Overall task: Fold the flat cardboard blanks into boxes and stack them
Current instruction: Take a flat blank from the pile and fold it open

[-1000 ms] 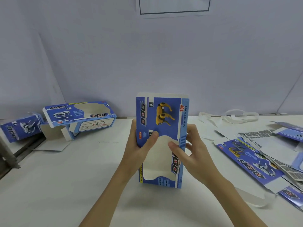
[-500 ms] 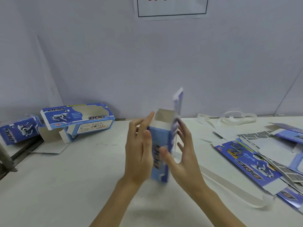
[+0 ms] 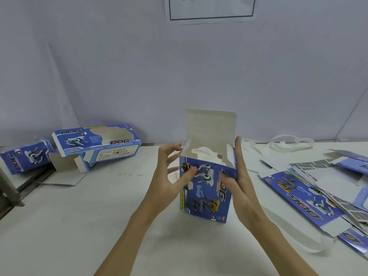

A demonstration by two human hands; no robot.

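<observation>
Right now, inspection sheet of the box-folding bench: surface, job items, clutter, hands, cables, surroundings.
Surface: white tabletop, with a dark gap at its left edge.
Job's things: blue printed cardboard box stands upright at centre, top lid flap raised, its inside showing. Two folded blue boxes lie at far left. Pile of flat blue cardboard blanks lies at right.
Clutter: white strapping loops at the back right; loose white card pieces beside the folded boxes.
Hands: left hand and right hand each hold one side of the upright box, thumbs on its front.
Cables: nothing seen.
Surroundings: pale wall with a framed paper notice.
</observation>
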